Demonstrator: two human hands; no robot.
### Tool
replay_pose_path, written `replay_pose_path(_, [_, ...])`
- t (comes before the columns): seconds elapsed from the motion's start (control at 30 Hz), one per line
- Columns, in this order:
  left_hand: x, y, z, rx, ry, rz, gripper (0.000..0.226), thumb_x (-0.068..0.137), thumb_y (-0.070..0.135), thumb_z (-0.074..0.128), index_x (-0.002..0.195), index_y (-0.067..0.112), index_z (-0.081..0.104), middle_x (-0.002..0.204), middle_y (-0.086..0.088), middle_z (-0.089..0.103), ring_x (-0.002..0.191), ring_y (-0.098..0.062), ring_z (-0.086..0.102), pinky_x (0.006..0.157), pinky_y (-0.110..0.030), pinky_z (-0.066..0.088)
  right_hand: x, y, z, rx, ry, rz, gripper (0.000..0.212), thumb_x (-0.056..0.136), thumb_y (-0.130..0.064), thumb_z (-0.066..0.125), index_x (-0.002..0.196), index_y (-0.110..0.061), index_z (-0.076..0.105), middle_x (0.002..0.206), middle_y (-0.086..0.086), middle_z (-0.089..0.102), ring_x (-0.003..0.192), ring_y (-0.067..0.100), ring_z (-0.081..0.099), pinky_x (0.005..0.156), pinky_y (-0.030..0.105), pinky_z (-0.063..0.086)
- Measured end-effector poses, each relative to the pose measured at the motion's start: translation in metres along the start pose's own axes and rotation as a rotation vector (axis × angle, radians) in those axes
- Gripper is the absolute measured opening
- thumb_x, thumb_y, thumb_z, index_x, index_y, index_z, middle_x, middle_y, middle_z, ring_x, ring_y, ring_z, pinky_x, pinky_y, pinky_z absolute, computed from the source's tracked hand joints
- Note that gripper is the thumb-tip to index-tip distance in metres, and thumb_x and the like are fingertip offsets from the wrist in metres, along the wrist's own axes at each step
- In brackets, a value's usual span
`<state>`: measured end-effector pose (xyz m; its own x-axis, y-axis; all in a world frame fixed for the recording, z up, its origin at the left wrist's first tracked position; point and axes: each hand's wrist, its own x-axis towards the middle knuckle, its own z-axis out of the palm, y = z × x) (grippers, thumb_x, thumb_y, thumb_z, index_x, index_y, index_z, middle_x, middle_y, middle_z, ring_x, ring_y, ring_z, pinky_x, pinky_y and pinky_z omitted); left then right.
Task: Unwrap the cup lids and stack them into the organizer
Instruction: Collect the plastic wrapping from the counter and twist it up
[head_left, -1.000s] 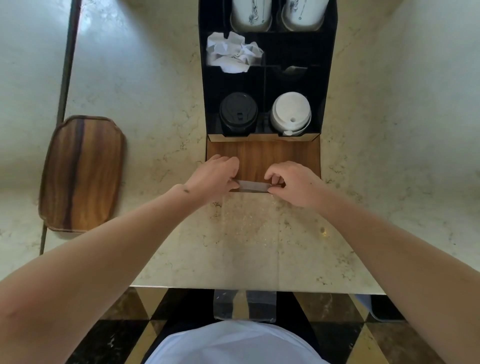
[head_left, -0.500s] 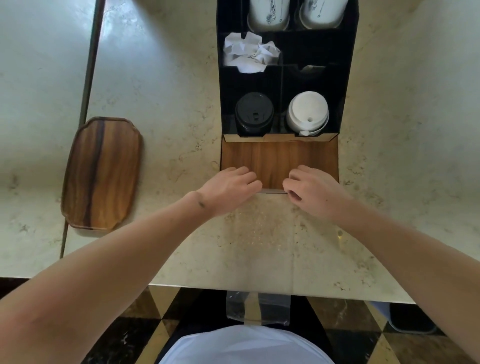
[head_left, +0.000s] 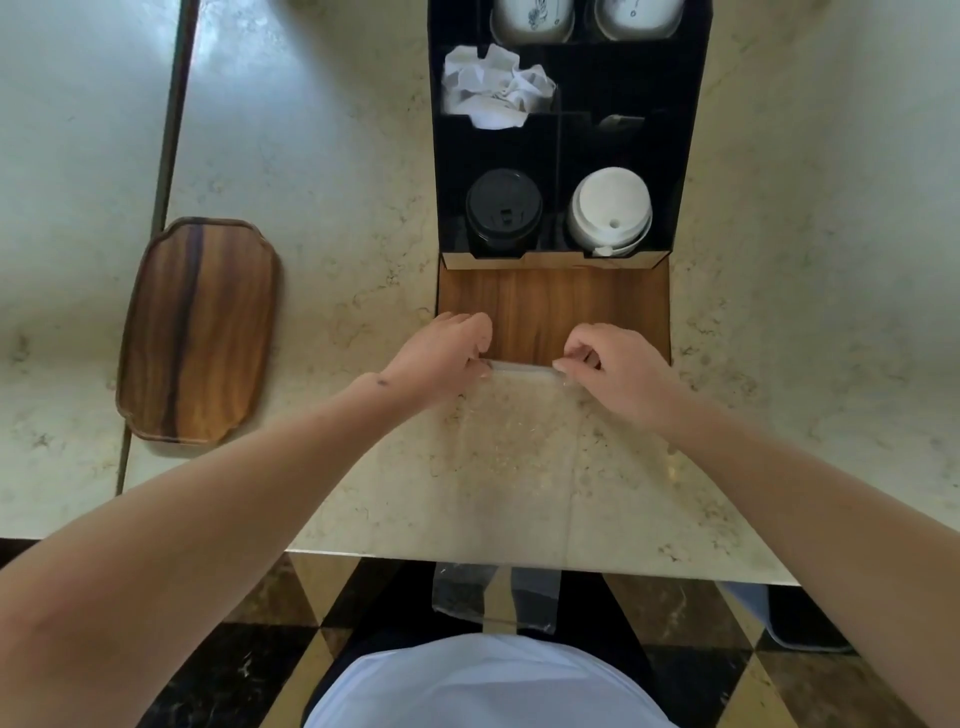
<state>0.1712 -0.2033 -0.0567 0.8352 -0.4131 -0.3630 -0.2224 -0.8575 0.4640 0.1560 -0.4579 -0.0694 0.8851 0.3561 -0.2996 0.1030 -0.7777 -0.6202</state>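
A black organizer (head_left: 685, 156) with a wooden front panel (head_left: 550, 306) stands on the marble counter. A stack of black lids (head_left: 503, 210) fills its front left slot and a stack of white lids (head_left: 609, 210) the front right slot. A clear plastic wrapper (head_left: 519, 415) lies flat on the counter in front of it and hangs over the near edge. My left hand (head_left: 441, 358) and my right hand (head_left: 608, 364) each pinch the wrapper's far edge, the left one at the left corner, the right one at the right corner.
Crumpled white paper (head_left: 493, 88) sits in a middle compartment. Two white cups (head_left: 530, 18) stand in the back slots. A wooden tray (head_left: 197, 332) lies on the counter to the left. The counter's near edge (head_left: 363, 553) drops to a dark tiled floor.
My hands were close together against the wooden panel half a second ago. They have moved apart and stretch the wrapper's edge between them. The camera has shifted slightly.
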Motion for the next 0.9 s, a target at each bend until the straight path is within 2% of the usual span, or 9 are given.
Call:
replay_pose_path(0.1, [0.009,0.0,0.001,-0.048,-0.062,-0.088,0.027,0.092,0.022,0.071,0.116,0.019,0.058,0.095,0.006,0.059,0.096,-0.018,0.052,0.078,-0.028,0.042,0.007,-0.003,-0.003,0.033,-0.093,0.081,0.023,0.091,-0.043,0.07,0.106,-0.028,0.06,0.091,-0.014,0.062,0.079,0.002,0.059,0.068,0.024,0.049])
replay_pose_path(0.13, [0.011,0.0,0.002,-0.042,-0.081,-0.088,0.025,0.091,0.022,0.071,0.114,0.02,0.06,0.091,0.009,0.056,0.096,-0.017,0.051,0.077,-0.027,0.04,0.008,-0.003,-0.004,0.006,-0.113,0.078,0.023,0.09,-0.042,0.072,0.106,-0.028,0.062,0.091,-0.013,0.061,0.079,0.002,0.058,0.068,0.023,0.048])
replay_pose_path(0.23, [0.012,0.002,0.003,-0.01,-0.105,-0.061,0.007,0.091,0.019,0.068,0.093,0.025,0.064,0.09,0.008,0.052,0.097,-0.018,0.05,0.076,-0.026,0.039,0.01,-0.004,-0.004,-0.075,-0.152,0.013,0.011,0.089,-0.033,0.073,0.094,-0.024,0.069,0.091,-0.012,0.06,0.084,0.005,0.055,0.072,0.025,0.046])
replay_pose_path(0.3, [0.008,0.001,0.004,-0.004,-0.091,-0.051,0.008,0.092,0.019,0.066,0.087,0.024,0.064,0.094,0.004,0.056,0.098,-0.018,0.051,0.075,-0.027,0.041,0.008,-0.003,-0.006,-0.082,-0.163,-0.019,0.005,0.089,-0.027,0.072,0.087,-0.025,0.067,0.09,-0.014,0.059,0.086,0.005,0.055,0.074,0.025,0.047])
replay_pose_path(0.4, [-0.002,-0.002,0.006,0.031,-0.049,0.045,0.009,0.095,0.018,0.06,0.088,0.022,0.061,0.093,0.004,0.06,0.095,-0.018,0.054,0.074,-0.029,0.046,0.004,-0.003,-0.007,-0.144,-0.136,-0.085,0.009,0.089,-0.016,0.067,0.085,-0.024,0.064,0.085,-0.014,0.059,0.082,0.008,0.057,0.069,0.026,0.048])
replay_pose_path(0.5, [-0.011,-0.007,0.005,0.11,0.02,0.208,0.012,0.098,0.014,0.055,0.091,0.016,0.064,0.091,0.001,0.062,0.089,-0.019,0.053,0.074,-0.034,0.049,-0.003,-0.003,-0.005,-0.261,-0.087,-0.231,0.01,0.087,-0.009,0.065,0.082,-0.017,0.062,0.079,-0.007,0.055,0.076,0.012,0.051,0.063,0.028,0.047])
replay_pose_path(0.67, [-0.024,-0.013,0.01,0.329,0.141,0.462,0.012,0.085,-0.003,0.067,0.088,0.008,0.069,0.086,-0.006,0.063,0.08,-0.024,0.056,0.071,-0.037,0.051,-0.015,-0.002,0.003,-0.425,0.004,-0.407,0.011,0.086,0.002,0.064,0.082,-0.008,0.064,0.08,0.004,0.055,0.072,0.021,0.052,0.06,0.038,0.05])
replay_pose_path(0.8, [-0.036,-0.018,0.022,0.393,0.192,0.487,0.016,0.083,-0.003,0.067,0.094,0.007,0.074,0.092,-0.007,0.066,0.084,-0.027,0.059,0.074,-0.038,0.051,-0.024,0.001,0.012,-0.46,0.05,-0.418,0.013,0.082,0.005,0.071,0.09,-0.006,0.071,0.087,0.008,0.06,0.077,0.024,0.055,0.061,0.037,0.049])
replay_pose_path(0.9, [-0.044,-0.014,0.026,0.314,0.192,0.4,0.015,0.09,0.014,0.068,0.101,0.008,0.076,0.1,-0.008,0.066,0.089,-0.028,0.059,0.078,-0.041,0.053,-0.032,0.003,0.014,-0.439,0.074,-0.405,0.005,0.088,-0.008,0.069,0.091,-0.009,0.073,0.092,0.006,0.061,0.081,0.022,0.055,0.064,0.037,0.05])
